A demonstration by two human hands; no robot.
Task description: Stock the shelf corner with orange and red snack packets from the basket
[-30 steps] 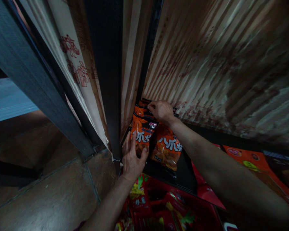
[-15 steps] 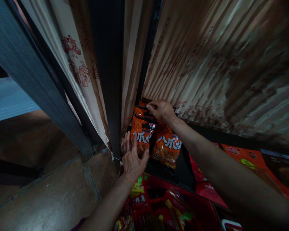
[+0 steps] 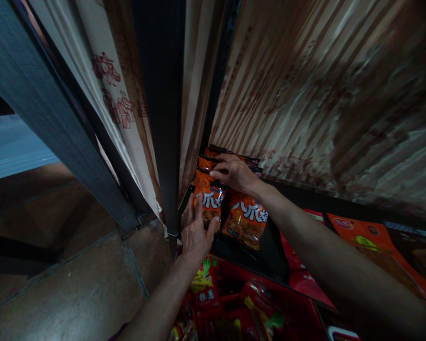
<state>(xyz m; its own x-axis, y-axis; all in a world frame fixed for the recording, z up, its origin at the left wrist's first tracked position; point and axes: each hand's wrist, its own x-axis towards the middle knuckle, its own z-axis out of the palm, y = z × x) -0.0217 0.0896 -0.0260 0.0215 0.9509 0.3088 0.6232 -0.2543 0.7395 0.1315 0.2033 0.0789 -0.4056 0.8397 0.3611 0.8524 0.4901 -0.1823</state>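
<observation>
My left hand (image 3: 195, 233) rests with its fingers spread against the left side and lower front of an orange snack bag (image 3: 210, 199) with white lettering. The thumb lies on the bag's lower right. Over the top end of this bag is my right hand (image 3: 237, 174), its index finger stretched out and its thumb apart. Part of the bag's top is hidden under it. A second orange snack bag (image 3: 246, 218) leans just below my right wrist. More orange bags (image 3: 205, 163) are stacked behind, against the curtain.
Pleated printed fabric (image 3: 287, 94) closes off the back. A dark upright post (image 3: 159, 118) stands close on the left, beside tiled floor (image 3: 92, 279). Red food packets (image 3: 204, 286) fill the front, and larger orange packets (image 3: 369, 237) lie to the right under my forearm.
My right hand has shifted slightly toward me, its index finger straightening from a bent pinch. The front bag's black top edge has gone from view near it. My left hand has barely moved.
</observation>
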